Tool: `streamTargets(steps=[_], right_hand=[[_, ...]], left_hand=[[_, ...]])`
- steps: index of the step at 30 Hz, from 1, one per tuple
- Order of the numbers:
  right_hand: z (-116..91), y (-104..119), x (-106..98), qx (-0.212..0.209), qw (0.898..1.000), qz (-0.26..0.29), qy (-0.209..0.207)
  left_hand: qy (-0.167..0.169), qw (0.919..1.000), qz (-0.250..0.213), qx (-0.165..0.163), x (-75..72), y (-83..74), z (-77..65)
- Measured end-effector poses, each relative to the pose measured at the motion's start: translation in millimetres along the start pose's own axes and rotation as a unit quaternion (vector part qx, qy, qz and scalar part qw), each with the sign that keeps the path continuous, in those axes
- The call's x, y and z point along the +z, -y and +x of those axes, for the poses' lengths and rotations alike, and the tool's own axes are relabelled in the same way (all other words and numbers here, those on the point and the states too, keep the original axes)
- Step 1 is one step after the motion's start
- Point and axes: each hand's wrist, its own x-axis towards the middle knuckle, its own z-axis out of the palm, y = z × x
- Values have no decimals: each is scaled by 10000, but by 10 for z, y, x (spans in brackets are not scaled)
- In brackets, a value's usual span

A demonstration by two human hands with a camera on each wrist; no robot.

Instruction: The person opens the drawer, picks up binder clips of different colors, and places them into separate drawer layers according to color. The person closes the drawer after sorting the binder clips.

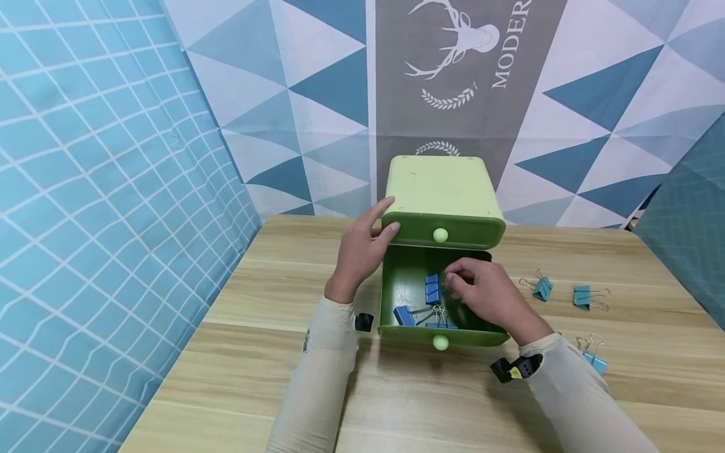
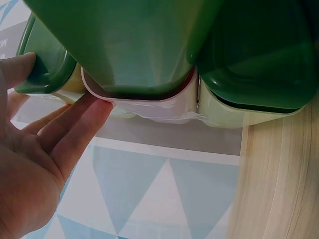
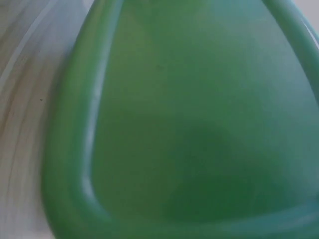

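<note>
A green three-drawer cabinet (image 1: 444, 182) with a pale top stands on the table, its middle drawer (image 1: 403, 286) pulled out. My left hand (image 1: 360, 248) steadies its upper left corner, thumb on the top drawer's front, straight fingers along the side; the left wrist view shows the same hand (image 2: 45, 144). Inside the drawer, my right hand (image 1: 481, 289) pinches at the wire handle of a dark blue binder clip (image 1: 433, 289). Another blue binder clip (image 1: 404, 316) lies nearer the drawer's front, with one more (image 1: 440, 325) beside it. Green drawer plastic (image 3: 199, 109) fills the right wrist view, hand out of sight.
Two light blue binder clips (image 1: 542, 288) (image 1: 582, 297) lie on the wooden table (image 1: 255, 352) right of the cabinet. A third light blue clip (image 1: 595, 362) is partly behind my right sleeve. A patterned cloth (image 1: 323, 113) hangs behind, and a blue gridded one (image 1: 113, 207) at left.
</note>
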Motion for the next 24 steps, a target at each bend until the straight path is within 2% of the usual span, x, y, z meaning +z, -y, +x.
streamTargets(steps=[8,15,20,24], right_hand=[[-91,29,-45,-232,9974,-635,-257],[-205,136,-91,-769,9927,-796,-475],[-300,209,-116,-989,9893,-884,-603],[-396,272,-121,-1111,9881,-909,-551]], left_hand=[[8,10000,25,-56,3,-8,5],[18,10000,24,-60,-1,-15,1],[2,10000,56,-41,-6,-13,1],[16,9999,79,-65,-4,-11,0]])
